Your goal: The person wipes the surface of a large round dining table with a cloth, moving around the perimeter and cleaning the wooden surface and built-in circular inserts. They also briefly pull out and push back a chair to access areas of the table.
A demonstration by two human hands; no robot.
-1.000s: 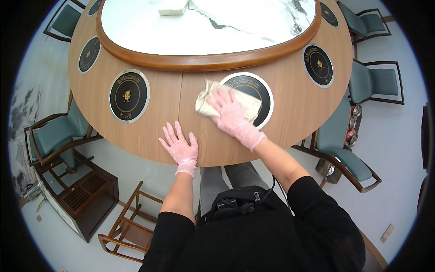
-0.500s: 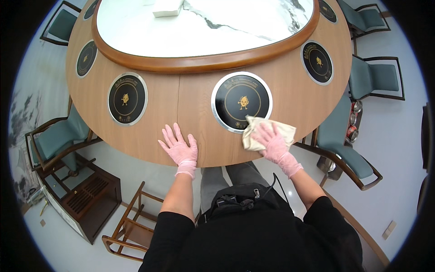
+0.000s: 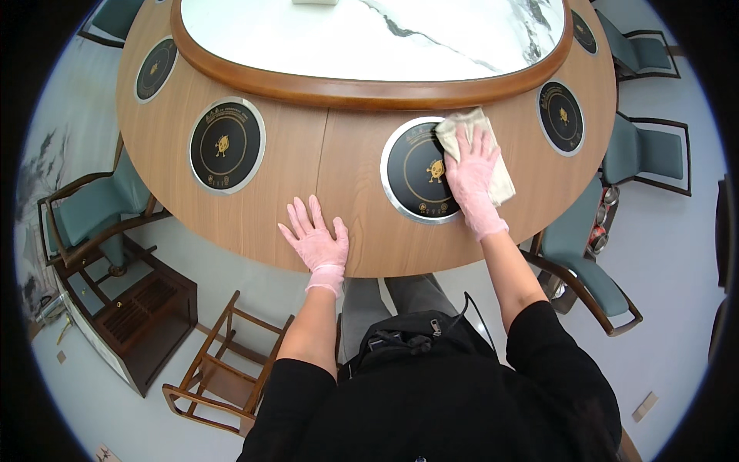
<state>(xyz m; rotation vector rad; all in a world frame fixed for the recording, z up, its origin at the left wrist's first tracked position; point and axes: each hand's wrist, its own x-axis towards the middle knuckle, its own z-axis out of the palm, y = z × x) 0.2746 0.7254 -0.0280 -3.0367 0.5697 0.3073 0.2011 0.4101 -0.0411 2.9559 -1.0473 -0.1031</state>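
A pale cream cleaning cloth (image 3: pixel 504 179) lies bunched over the right part of a round black induction hob (image 3: pixel 412 162) with a silver rim, and over the wood beside it. My right hand (image 3: pixel 472 171), in a pink glove, holds the cloth down against the surface with its fingers stretched forward. Part of the cloth is hidden under the palm. My left hand (image 3: pixel 317 240), also in a pink glove, rests flat and empty near the front edge of the wooden table (image 3: pixel 362 200), fingers spread.
A marble-topped turntable (image 3: pixel 362 58) with a wooden rim fills the table's middle, with a white block-shaped thing (image 3: pixel 315 1) on it. More hobs (image 3: pixel 227 145) ring the table. Green chairs (image 3: pixel 100 212) stand around it. A wooden stand (image 3: pixel 223 377) and dark cabinet (image 3: pixel 150 327) are lower left.
My right hand has moved the cloth forward, from the hob's near right edge up along its right side. My left hand stays flat on the table near its front edge.
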